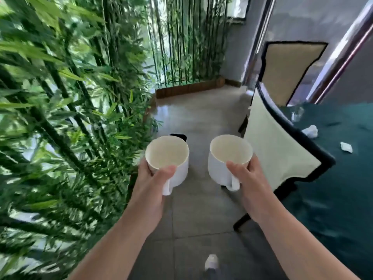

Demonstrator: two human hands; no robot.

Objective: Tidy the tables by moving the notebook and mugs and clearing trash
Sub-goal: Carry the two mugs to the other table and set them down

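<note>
I hold two empty white mugs above the grey tiled floor. My left hand (151,184) grips the left mug (168,156) by its near side, thumb over the rim, handle pointing down toward me. My right hand (249,178) grips the right mug (228,158) the same way, its handle beside my palm. Both mugs are upright and cream-coloured inside. On the dark green table (343,178) at the right lie crumpled white paper scraps (310,130) (346,147) and a crinkled clear wrapper (297,114). No notebook is in view.
Bamboo plants (60,118) crowd the left side and the far end of the aisle. Two chairs with cream backs and black frames (278,150) (288,71) stand against the table on the right. A narrow strip of floor (197,118) runs ahead between them. My shoe (211,262) shows below.
</note>
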